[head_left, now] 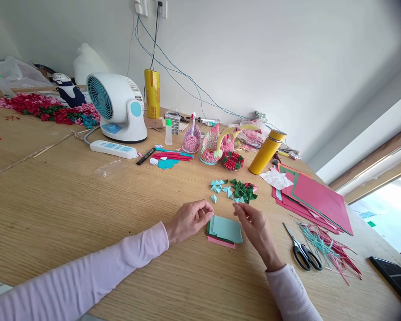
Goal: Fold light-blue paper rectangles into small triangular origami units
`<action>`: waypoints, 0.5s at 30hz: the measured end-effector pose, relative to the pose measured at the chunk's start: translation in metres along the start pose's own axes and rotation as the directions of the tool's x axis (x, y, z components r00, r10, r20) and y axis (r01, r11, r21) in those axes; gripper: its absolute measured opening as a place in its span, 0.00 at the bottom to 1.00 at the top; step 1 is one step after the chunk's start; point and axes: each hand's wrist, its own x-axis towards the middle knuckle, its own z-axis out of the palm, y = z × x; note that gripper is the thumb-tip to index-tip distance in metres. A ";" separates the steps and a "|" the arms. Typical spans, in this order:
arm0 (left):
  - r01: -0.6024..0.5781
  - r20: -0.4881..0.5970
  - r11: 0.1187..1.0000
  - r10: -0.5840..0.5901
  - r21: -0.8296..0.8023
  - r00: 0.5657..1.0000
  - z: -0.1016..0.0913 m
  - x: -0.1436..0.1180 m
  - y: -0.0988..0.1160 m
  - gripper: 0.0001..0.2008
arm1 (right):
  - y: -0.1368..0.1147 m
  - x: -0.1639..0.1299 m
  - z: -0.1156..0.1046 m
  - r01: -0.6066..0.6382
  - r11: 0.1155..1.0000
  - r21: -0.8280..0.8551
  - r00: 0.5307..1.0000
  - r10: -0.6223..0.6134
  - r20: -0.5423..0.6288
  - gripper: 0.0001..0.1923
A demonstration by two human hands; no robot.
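A small stack of paper slips (225,228) lies on the table, light blue on top with green and pink edges below. My left hand (190,220) is at the stack's upper left corner, thumb and fingertips brought together in a pinch. Over the right side of the stack is my right hand (254,227), its fingers curled and pinched near the folded pieces. Whatever either pinch may hold is too small to make out. Just beyond the hands are light blue folded paper triangles (217,183) and a heap of dark green folded triangles (244,191).
Scissors (304,253) and thin paper strips (330,245) lie at the right, below coloured sheets (321,198). A yellow bottle (267,152), paper swan models (211,145), a marker (146,156) and a white fan (120,107) stand or lie farther back. A phone (392,278) is at the right edge.
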 end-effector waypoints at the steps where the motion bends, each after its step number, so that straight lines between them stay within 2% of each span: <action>1: -0.036 0.010 0.997 0.035 0.064 0.999 0.000 0.000 -0.001 0.12 | 0.003 0.000 -0.002 0.049 0.998 -0.032 0.996 -0.046 0.079 0.18; 3: -0.111 0.043 0.980 0.106 0.164 0.993 0.000 -0.001 -0.002 0.16 | 0.007 -0.003 -0.007 0.163 0.984 -0.071 0.960 -0.142 0.240 0.17; 4: -0.141 0.067 0.968 0.130 0.206 0.989 0.001 -0.001 -0.002 0.21 | 0.008 -0.004 -0.009 0.212 0.974 -0.083 0.936 -0.178 0.303 0.20; 6: -0.169 0.112 0.944 0.143 0.284 0.983 0.001 -0.002 -0.002 0.30 | 0.007 -0.007 -0.013 0.268 0.957 -0.115 0.903 -0.208 0.377 0.29; 8: -0.166 0.134 0.924 0.126 0.345 0.983 0.002 -0.003 -0.002 0.36 | 0.005 -0.009 -0.018 0.278 0.949 -0.150 0.888 -0.194 0.418 0.33; 12: -0.146 0.142 0.903 0.096 0.403 0.985 0.004 -0.005 -0.003 0.37 | -0.002 -0.009 -0.023 0.259 0.945 -0.199 0.863 -0.134 0.487 0.28; 15: -0.132 0.155 0.903 0.074 0.408 0.985 0.005 -0.005 -0.005 0.35 | -0.007 -0.009 -0.020 0.283 0.936 -0.211 0.852 -0.145 0.503 0.23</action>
